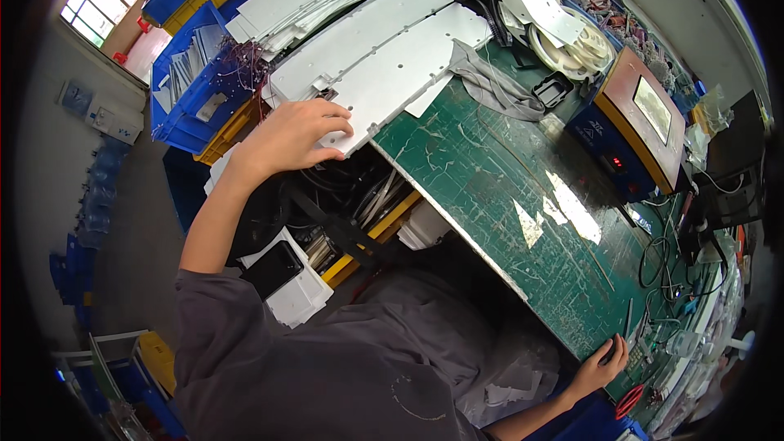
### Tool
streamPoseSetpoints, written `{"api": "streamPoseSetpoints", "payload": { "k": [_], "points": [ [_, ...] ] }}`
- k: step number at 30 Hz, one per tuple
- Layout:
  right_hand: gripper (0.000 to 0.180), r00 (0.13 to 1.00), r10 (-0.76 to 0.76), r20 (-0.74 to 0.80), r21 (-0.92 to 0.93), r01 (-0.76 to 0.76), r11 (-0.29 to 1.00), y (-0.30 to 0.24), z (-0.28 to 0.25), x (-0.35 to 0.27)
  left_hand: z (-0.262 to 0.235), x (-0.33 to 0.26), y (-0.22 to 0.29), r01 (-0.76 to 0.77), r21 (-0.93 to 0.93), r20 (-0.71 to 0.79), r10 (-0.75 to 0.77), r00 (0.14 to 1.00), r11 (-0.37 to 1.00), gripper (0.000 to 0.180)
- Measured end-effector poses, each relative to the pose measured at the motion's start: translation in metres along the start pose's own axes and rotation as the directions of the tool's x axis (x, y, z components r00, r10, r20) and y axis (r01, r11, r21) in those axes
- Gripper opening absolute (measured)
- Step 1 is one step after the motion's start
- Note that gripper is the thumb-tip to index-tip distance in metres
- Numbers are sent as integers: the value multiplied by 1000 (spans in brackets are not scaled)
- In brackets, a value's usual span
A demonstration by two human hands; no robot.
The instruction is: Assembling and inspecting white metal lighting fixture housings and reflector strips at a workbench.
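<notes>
My left hand (298, 137) is at the near corner of a white sheet panel (384, 49), its fingers curved and the thumb held apart from them. Nothing shows gripped between them. The panel is long and flat with small holes, a seam along its length and a small raised fitting close to my fingers. Far to the right, at the near edge of the green bench top (490, 171), my right hand (600, 369) is closed around slim dark tweezers (628, 320), which point away from me. Part of the tweezers is hidden by my fingers.
A blue and brown box-shaped device (633, 126) with a red display stands at the bench's right. Grey cloth (494, 86), cable reels (563, 41) and tangled wires lie behind. Blue bins (192, 86) stand at the left. Below the bench are cables and a white tray (298, 294).
</notes>
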State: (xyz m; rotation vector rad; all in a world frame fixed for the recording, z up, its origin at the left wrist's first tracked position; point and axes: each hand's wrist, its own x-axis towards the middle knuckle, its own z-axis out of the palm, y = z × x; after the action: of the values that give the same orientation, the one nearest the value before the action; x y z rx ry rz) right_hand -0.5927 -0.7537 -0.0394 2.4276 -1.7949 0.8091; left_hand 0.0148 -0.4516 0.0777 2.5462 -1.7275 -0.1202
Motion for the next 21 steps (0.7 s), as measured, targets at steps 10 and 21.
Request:
{"api": "streamPoseSetpoints", "payload": {
  "k": [10, 21],
  "points": [
    [23, 999, -20, -44, 91, 24, 996, -27, 19, 4, -4, 3, 18, -27, 80, -65, 32, 997, 996, 21],
    [24, 998, -20, -57, 131, 27, 991, -26, 19, 2, -8, 10, 32, 42, 193, 71, -57, 996, 980, 23]
  ]
}}
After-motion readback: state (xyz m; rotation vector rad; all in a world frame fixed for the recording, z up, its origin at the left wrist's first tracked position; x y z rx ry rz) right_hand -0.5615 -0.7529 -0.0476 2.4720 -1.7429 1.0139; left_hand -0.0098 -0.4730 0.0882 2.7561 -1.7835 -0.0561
